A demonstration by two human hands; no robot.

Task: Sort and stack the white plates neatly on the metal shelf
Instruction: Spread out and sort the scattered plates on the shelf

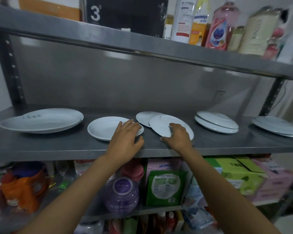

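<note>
White plates lie along the middle metal shelf (57, 147). At the far left sit two large oval plates (41, 121), overlapping. My left hand (125, 137) grips the right rim of a round plate (105, 128), fingers on top, thumb at the shelf's front. My right hand (177, 135) grips the near edge of a round plate (162, 124), which overlaps another plate (143, 117) behind it. To the right is a pair of stacked plates (216, 123), the top one upside down. Another small stack (276, 126) sits at the far right.
The upper shelf (142, 46) carries bottles (218, 26) and a dark box (125, 14) close overhead. Below the plate shelf are packets, a purple jar (122, 195), green boxes (240, 174) and an orange bag (24, 186). Shelf posts (10, 68) stand at both ends.
</note>
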